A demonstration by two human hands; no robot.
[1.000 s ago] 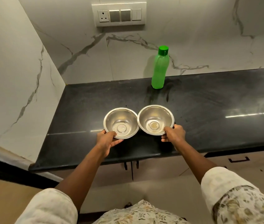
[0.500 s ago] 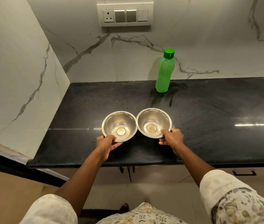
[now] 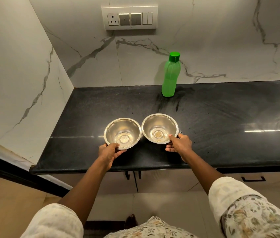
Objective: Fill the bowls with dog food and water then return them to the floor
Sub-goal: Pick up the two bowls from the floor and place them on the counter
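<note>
**Lighting and image quality, head view**

Warm, moderately dim indoor light. A bright streak of glare lay across the black countertop (image 3: 221, 117) at right. The green bottle (image 3: 171, 74) cast a soft shadow leftward on the marble wall (image 3: 221, 40). Wide-angle bending curved the counter edges. Focus was sharp centrally; the sleeves (image 3: 256, 212) were slightly soft.

1. Two bowls sit side by side on the countertop (image 3: 221, 117), rims touching.
2. Left hand (image 3: 109, 152) fingers (image 3: 118, 154) grip the left bowl (image 3: 122, 133) at its near rim.
3. Right hand (image 3: 180, 146) fingers (image 3: 170, 149) grip the right bowl (image 3: 159, 128) at its near rim.
4. The bottle (image 3: 171, 75) stands beyond the right fingers, at the wall.
</note>
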